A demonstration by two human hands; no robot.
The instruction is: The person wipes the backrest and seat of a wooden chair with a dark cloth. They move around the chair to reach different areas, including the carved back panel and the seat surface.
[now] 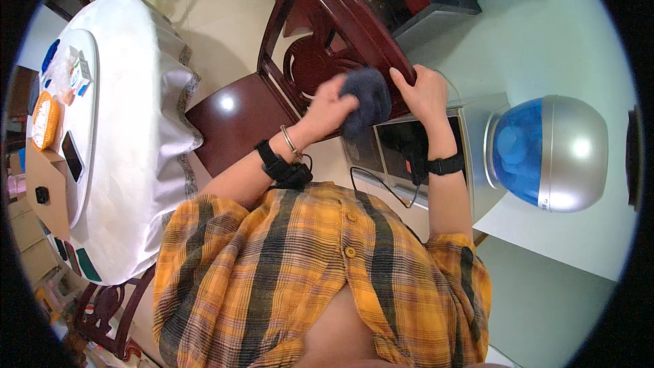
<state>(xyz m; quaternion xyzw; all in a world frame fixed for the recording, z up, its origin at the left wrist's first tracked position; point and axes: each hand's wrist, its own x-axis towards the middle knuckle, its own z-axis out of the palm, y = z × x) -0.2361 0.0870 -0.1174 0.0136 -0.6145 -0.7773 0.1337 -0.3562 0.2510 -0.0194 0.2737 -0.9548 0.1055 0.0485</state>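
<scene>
A dark red wooden chair [352,15] with a carved back stands before me, its glossy seat [245,117] towards the left. My left hand [332,105], somewhat blurred, holds a dark blue cloth [365,99] near the chair's backrest. Some of the cloth's outline is smeared by motion, so whether it touches the wood cannot be told. The top end of the backrest is gripped by my right hand [421,89], with the thumb on the near face. Both wrists wear black straps, and a metal bangle is on the left one.
Left is a round table with a white cloth [127,138], bearing a phone [72,156], an orange basket [46,120] and a cardboard box [48,189]. A water dispenser [552,153] lies to the right, close to my right arm. Behind the chair is a dark cabinet [434,10].
</scene>
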